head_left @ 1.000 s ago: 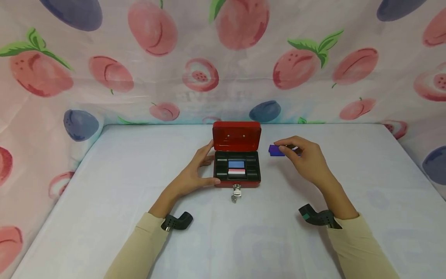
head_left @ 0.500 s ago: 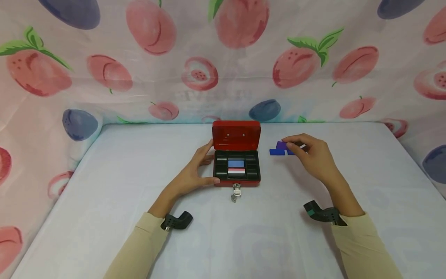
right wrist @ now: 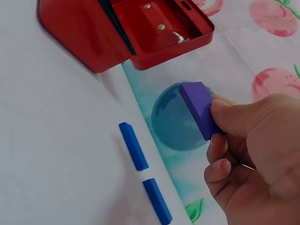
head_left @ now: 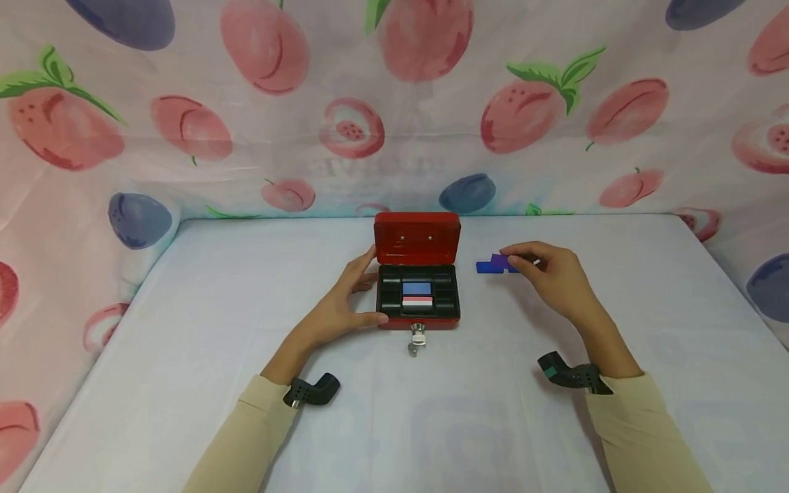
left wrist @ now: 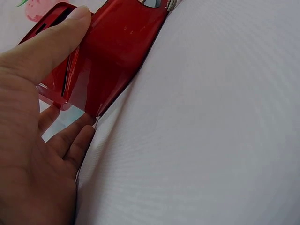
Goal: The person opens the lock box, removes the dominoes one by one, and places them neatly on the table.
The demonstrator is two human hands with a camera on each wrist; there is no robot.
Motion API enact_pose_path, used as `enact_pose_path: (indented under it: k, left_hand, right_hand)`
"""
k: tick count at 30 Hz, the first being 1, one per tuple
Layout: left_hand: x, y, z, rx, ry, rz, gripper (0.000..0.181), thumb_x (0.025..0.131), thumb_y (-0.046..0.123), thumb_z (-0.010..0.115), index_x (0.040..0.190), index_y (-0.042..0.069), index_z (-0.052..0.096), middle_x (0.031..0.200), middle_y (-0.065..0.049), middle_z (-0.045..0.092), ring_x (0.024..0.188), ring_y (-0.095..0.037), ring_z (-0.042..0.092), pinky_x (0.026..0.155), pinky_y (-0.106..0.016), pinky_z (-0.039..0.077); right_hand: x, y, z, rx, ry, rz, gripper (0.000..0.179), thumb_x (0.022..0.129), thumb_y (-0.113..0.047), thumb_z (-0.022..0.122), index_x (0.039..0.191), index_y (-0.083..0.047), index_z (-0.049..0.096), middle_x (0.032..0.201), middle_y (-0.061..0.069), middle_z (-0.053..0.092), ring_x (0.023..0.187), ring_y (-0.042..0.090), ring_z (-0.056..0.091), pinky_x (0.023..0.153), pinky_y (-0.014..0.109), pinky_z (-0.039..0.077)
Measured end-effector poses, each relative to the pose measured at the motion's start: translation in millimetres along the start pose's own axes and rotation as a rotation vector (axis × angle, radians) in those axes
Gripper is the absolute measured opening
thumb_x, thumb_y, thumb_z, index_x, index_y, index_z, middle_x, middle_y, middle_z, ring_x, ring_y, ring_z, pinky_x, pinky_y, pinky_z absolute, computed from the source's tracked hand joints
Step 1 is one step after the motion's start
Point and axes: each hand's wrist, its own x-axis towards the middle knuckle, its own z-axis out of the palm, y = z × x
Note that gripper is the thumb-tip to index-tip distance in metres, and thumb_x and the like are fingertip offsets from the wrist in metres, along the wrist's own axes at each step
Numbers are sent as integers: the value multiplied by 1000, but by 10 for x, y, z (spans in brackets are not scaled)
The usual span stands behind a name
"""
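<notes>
A small red cash box (head_left: 425,324) stands with its lid (head_left: 416,239) raised. Its black tray (head_left: 388,301) holds a light blue block (head_left: 416,288) and a pink-and-white piece (head_left: 417,301) in the middle. My left hand (head_left: 335,311) holds the box's left side, thumb (left wrist: 61,37) at the front corner, fingers toward the back. Between thumb and fingers, my right hand (head_left: 555,281) pinches a flat purple block (right wrist: 202,110). In the head view this overlaps two blue blocks lying end to end, one (right wrist: 134,146) nearer the box, the other (right wrist: 157,201) farther right.
A lock with keys (head_left: 416,339) sticks out from the box's front, over the white tablecloth (head_left: 394,424). Behind the table's far edge hangs a fruit-print cloth (head_left: 431,123). A black camera mount is on each wrist.
My right hand has shifted slightly right with the purple block, then a little down in the picture. Both blue blocks now show beside it. My left hand stays on the cash box.
</notes>
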Motion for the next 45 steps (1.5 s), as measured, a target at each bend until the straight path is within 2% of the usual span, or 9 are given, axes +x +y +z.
enact_pose_path:
  k: [3, 6, 13, 18, 24, 29, 45]
  left_hand:
    - [0, 3, -3, -2, 0, 0, 103, 69, 29, 77, 143, 32, 5, 143, 14, 13, 123, -12, 34, 99, -33, 31]
    - [1, 5, -4, 1, -1, 2, 103, 69, 29, 77, 143, 32, 5, 143, 13, 13, 123, -13, 34, 99, -34, 31]
    - [4, 26, -2, 5, 8, 4, 103, 68, 29, 77, 143, 32, 6, 143, 11, 14, 123, -18, 35, 99, -38, 31]
    - [6, 19, -5, 13, 7, -14, 103, 68, 30, 77, 143, 33, 6, 143, 15, 13, 122, -15, 36, 99, -35, 31]
    - [7, 13, -7, 17, 7, -19, 103, 68, 30, 77, 143, 33, 6, 142, 17, 13, 122, -11, 35, 99, -33, 31]
    - [11, 11, -5, 13, 9, -19, 103, 68, 30, 77, 143, 33, 6, 142, 17, 13, 122, -13, 35, 99, -33, 31]
    - [8, 13, 0, -3, 5, -10, 103, 69, 30, 77, 143, 33, 6, 143, 12, 13, 123, -18, 35, 99, -38, 31]
  right_hand:
    - [-51, -182, -36, 6, -35, 11, 24, 88, -35, 54, 106, -24, 65, 104, -2, 62, 92, 16, 51, 69, 27, 46]
    - [-60, -216, -37, -16, -63, 21, 22, 87, -32, 56, 104, -22, 66, 103, -2, 61, 89, 14, 51, 68, 26, 46]
    - [-57, -159, -3, -38, -118, 19, 23, 88, -33, 55, 105, -22, 65, 105, -1, 61, 90, 15, 50, 66, 27, 47]
    - [-40, -120, 28, -47, -130, 47, 20, 87, -31, 57, 103, -23, 66, 102, -4, 61, 88, 12, 50, 68, 30, 46]
    - [-38, -94, 55, -47, -170, 53, 20, 87, -30, 57, 102, -21, 67, 102, -1, 61, 83, 15, 49, 68, 31, 43]
    - [-53, -76, 82, -61, -191, 47, 20, 87, -29, 57, 103, -21, 66, 107, 1, 59, 89, 17, 49, 75, 36, 44]
    - [-84, -92, 142, -111, -218, 66, 19, 88, -23, 57, 104, -19, 65, 104, 5, 57, 89, 22, 48, 75, 38, 45]
